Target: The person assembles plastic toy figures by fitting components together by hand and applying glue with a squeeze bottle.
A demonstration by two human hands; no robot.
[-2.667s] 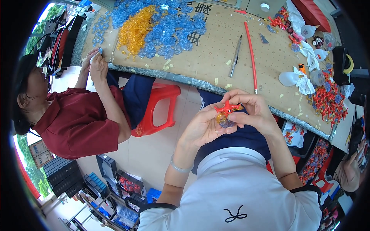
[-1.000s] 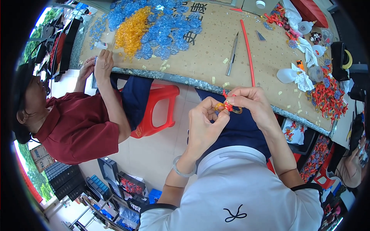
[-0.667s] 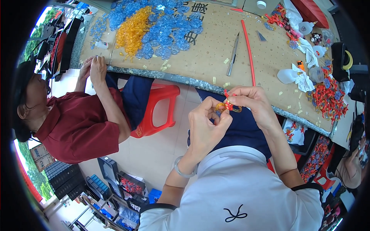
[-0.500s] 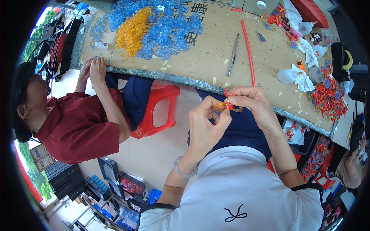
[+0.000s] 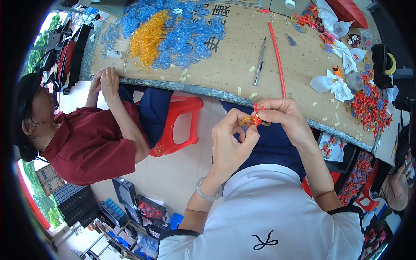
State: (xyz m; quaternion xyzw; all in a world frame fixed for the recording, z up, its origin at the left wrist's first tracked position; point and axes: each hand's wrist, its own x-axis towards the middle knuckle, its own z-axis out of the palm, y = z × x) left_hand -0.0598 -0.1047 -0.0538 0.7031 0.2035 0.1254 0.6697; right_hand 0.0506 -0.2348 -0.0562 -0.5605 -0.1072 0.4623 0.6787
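Just off the near table edge, above my lap, both my hands meet at a small red ribbon piece [image 5: 256,118] with gold marks. My left hand [image 5: 234,136] is closed, its thumb and fingers pinching the lower end of the ribbon. An amber see-through ring-like piece [image 5: 247,121] shows beside the ribbon, partly covered by the left fingers. The thumb and forefinger of my right hand [image 5: 284,116] pinch the ribbon from the other side. How ribbon and amber piece are joined is hidden by the fingers.
On the table [image 5: 229,73] lie a pile of blue clear pieces [image 5: 186,47], amber pieces [image 5: 149,37], a craft knife [image 5: 260,60], a red rod [image 5: 277,58], bottles [image 5: 321,84] and red ornaments [image 5: 370,106]. At left sits a co-worker [image 5: 95,143] on a red stool [image 5: 177,125].
The view has shifted slightly. My hands keep nearly the same pinch on the red ribbon, with only small finger movement.
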